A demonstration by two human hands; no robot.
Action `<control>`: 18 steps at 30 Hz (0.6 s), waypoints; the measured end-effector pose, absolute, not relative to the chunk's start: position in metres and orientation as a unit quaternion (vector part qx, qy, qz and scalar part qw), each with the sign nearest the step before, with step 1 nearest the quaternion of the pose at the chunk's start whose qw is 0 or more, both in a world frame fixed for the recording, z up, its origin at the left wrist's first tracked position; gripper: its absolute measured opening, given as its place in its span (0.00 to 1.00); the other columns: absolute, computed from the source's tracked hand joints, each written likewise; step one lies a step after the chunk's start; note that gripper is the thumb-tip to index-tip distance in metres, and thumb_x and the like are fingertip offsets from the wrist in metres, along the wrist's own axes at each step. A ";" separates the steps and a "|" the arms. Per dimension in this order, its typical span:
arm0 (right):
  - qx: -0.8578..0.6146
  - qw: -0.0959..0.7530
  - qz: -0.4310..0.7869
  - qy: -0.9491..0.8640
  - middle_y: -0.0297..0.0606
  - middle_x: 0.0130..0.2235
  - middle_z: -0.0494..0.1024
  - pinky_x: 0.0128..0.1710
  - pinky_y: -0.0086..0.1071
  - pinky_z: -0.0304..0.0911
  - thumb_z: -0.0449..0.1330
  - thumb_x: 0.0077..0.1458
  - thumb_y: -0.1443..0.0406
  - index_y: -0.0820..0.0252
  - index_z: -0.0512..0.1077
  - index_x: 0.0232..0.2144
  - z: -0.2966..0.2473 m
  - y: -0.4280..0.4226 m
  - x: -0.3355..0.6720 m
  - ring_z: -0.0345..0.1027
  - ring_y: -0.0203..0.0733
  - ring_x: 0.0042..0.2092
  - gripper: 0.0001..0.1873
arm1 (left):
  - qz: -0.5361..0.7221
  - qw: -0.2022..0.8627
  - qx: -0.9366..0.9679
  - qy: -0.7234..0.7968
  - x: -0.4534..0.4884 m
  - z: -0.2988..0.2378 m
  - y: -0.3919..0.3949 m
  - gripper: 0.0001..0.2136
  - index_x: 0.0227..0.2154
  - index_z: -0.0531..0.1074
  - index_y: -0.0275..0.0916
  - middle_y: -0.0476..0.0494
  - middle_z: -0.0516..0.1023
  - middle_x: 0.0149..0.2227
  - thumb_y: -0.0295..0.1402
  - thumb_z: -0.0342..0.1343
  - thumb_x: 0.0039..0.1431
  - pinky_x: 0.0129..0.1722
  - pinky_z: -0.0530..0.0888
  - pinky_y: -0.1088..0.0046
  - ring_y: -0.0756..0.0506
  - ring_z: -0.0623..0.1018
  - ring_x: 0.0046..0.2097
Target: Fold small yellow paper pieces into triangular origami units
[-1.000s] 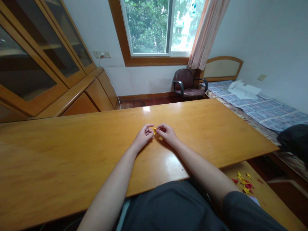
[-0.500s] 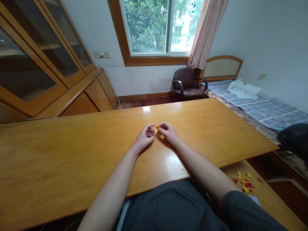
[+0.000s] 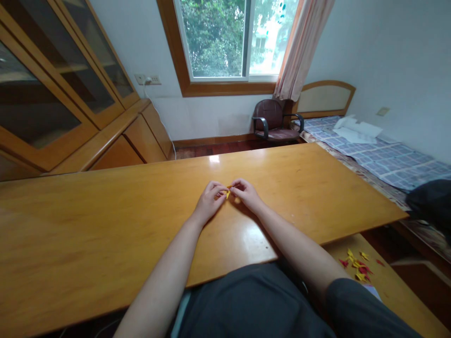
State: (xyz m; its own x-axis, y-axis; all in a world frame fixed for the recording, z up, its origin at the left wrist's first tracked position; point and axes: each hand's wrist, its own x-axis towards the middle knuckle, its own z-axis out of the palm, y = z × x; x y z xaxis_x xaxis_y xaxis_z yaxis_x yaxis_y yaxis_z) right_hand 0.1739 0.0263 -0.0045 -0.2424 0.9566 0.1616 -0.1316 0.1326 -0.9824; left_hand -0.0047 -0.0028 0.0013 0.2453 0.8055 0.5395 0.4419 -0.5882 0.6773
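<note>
A small folded piece of yellow paper [image 3: 228, 194] is pinched between my two hands, just above the wooden table [image 3: 134, 225]. My left hand [image 3: 210, 199] has its thumb and fingers closed on the paper's left side. From the right, my right hand [image 3: 245, 193] pinches the same paper with thumb and index finger. The fingers cover much of it, so its exact shape is hard to make out.
On a lower wooden surface [image 3: 394, 291] at the right lie several red and yellow folded paper pieces [image 3: 359, 266]. Beyond the table stand an office chair [image 3: 269, 119] and a bed [image 3: 380, 159]. A glass-door cabinet [image 3: 70, 94] is at the left.
My left thumb and fingers have closed together onto the yellow paper, and less of it shows. My right hand has stayed nearly in place.
</note>
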 end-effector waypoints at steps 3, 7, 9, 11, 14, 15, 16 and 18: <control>-0.355 0.492 0.559 -0.565 0.29 0.25 0.73 0.30 0.29 0.61 0.64 0.46 0.60 0.58 0.69 0.30 -0.004 0.026 0.175 0.66 0.34 0.27 0.10 | 0.448 0.164 0.782 0.401 -0.006 0.001 -0.002 0.07 0.39 0.76 0.43 0.44 0.71 0.41 0.28 0.55 0.60 0.44 0.76 0.69 0.48 0.75 0.44; -0.353 0.488 0.562 -0.567 0.29 0.25 0.73 0.30 0.29 0.61 0.65 0.46 0.59 0.58 0.69 0.30 -0.005 0.026 0.175 0.66 0.34 0.27 0.11 | 0.434 0.141 0.794 0.401 -0.008 0.003 -0.003 0.07 0.40 0.76 0.44 0.45 0.75 0.40 0.29 0.56 0.61 0.48 0.74 0.66 0.46 0.75 0.45; -0.354 0.485 0.562 -0.569 0.29 0.25 0.73 0.30 0.29 0.61 0.65 0.46 0.59 0.58 0.69 0.30 -0.006 0.026 0.175 0.66 0.34 0.27 0.12 | 0.433 0.138 0.795 0.402 -0.009 0.005 -0.003 0.07 0.40 0.76 0.43 0.45 0.76 0.41 0.30 0.55 0.62 0.48 0.74 0.66 0.46 0.76 0.45; -0.354 0.480 0.562 -0.573 0.29 0.25 0.73 0.31 0.29 0.61 0.65 0.47 0.58 0.59 0.69 0.31 -0.005 0.025 0.175 0.66 0.33 0.27 0.12 | 0.433 0.137 0.795 0.403 -0.009 0.006 -0.004 0.06 0.40 0.76 0.43 0.44 0.76 0.41 0.31 0.55 0.62 0.48 0.73 0.67 0.46 0.76 0.45; -0.352 0.479 0.559 -0.578 0.29 0.26 0.73 0.31 0.28 0.61 0.65 0.47 0.58 0.59 0.70 0.31 -0.004 0.024 0.175 0.66 0.33 0.27 0.13 | 0.428 0.137 0.797 0.403 -0.009 0.007 -0.005 0.06 0.39 0.76 0.43 0.44 0.77 0.40 0.32 0.55 0.62 0.47 0.74 0.68 0.46 0.76 0.44; -0.351 0.479 0.559 -0.579 0.30 0.26 0.73 0.31 0.28 0.61 0.65 0.47 0.58 0.59 0.70 0.31 -0.003 0.024 0.175 0.66 0.33 0.28 0.13 | 0.427 0.135 0.798 0.404 -0.009 0.007 -0.005 0.06 0.39 0.76 0.43 0.44 0.77 0.40 0.32 0.55 0.63 0.47 0.73 0.68 0.46 0.76 0.44; -0.350 0.480 0.559 -0.579 0.30 0.26 0.73 0.31 0.28 0.61 0.66 0.46 0.58 0.59 0.70 0.31 -0.003 0.024 0.175 0.66 0.33 0.28 0.13 | 0.425 0.133 0.799 0.405 -0.009 0.008 -0.005 0.06 0.39 0.76 0.43 0.44 0.77 0.40 0.32 0.54 0.63 0.47 0.73 0.68 0.47 0.77 0.44; -0.350 0.477 0.561 -0.579 0.30 0.26 0.74 0.31 0.29 0.62 0.66 0.46 0.57 0.59 0.70 0.31 -0.003 0.024 0.175 0.67 0.33 0.28 0.13 | 0.420 0.124 0.801 0.408 -0.009 0.008 -0.006 0.07 0.40 0.76 0.43 0.44 0.77 0.41 0.33 0.53 0.63 0.47 0.73 0.69 0.47 0.77 0.44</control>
State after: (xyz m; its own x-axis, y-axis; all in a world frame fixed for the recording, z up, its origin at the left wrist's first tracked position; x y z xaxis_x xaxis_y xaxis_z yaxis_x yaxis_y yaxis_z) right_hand 0.1749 0.0238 -0.0028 -0.2999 0.9403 0.1609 -0.1299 0.1268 -0.9834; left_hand -0.0089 -0.0059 0.0084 0.3147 0.7575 0.5720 0.5491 -0.6368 0.5413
